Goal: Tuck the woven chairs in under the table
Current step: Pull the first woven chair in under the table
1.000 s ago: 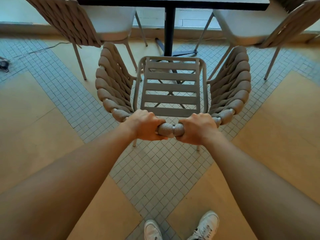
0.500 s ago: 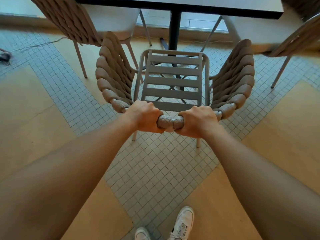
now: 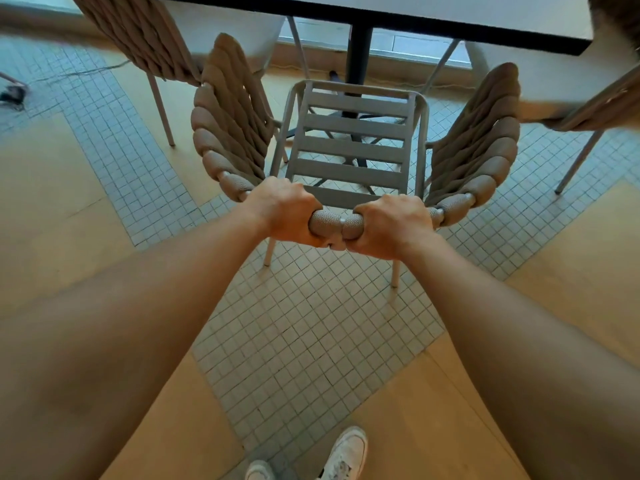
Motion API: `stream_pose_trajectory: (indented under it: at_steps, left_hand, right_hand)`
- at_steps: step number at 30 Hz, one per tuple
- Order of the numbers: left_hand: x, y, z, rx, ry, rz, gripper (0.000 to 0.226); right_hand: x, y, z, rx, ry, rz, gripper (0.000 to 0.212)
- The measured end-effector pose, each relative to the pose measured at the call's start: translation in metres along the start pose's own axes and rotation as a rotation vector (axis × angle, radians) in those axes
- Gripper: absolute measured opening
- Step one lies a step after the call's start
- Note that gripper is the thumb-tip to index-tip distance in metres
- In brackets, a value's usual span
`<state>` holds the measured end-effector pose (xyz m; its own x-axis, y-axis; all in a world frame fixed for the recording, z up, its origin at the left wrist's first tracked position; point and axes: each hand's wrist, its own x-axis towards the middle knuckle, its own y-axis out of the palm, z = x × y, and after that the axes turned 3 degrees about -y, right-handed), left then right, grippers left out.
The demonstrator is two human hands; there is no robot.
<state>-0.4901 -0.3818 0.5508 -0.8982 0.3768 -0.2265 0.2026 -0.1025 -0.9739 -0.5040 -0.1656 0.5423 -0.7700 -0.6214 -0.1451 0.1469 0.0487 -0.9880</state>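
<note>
At far left a loose cable (image 3: 83,72) trails over the mosaic tile floor (image 3: 311,327), well clear of the push path and no real threat. Next, a neighbouring woven chair (image 3: 138,32) stands at the table's left side, its rope back just beside the left wing of the woven chair being pushed (image 3: 353,147); if the push drifts left, the two rope backs would likely rub or catch. The left hand (image 3: 282,211) is clamped around the padded top rail, and the right hand (image 3: 393,225) is wrapped tight on the same rail just beside it, a short stretch of rail showing between them. The chair sits on the tile strip facing the table (image 3: 450,19), the front of its slatted seat about level with the table edge, so it is not yet tucked in. Straight ahead, the black pedestal column (image 3: 360,64) and its base lie in line with the seat, and the front legs could knock the base. At right, a second neighbouring chair (image 3: 599,102) crowds the right wing, so a rightward drift risks the same snag
</note>
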Motion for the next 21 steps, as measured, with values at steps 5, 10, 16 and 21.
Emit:
stream_pose_trajectory:
  at_steps: [5, 10, 16, 21]
  left_hand:
    - [0.004, 0.001, -0.003, 0.009, -0.058, -0.012, 0.083]
    - [0.01, -0.001, -0.007, 0.04, -0.094, -0.009, 0.084]
    - [0.022, -0.002, 0.001, 0.02, -0.064, -0.014, 0.083]
    - [0.021, -0.001, 0.001, 0.004, -0.025, -0.035, 0.079]
  right_hand:
    - [0.004, 0.001, -0.005, -0.01, -0.03, -0.029, 0.054]
    - [0.01, 0.001, -0.012, -0.002, -0.016, -0.007, 0.055]
    - [0.02, 0.0, -0.02, -0.023, 0.009, -0.001, 0.05]
    - [0.017, 0.002, -0.018, -0.014, 0.04, 0.0, 0.048]
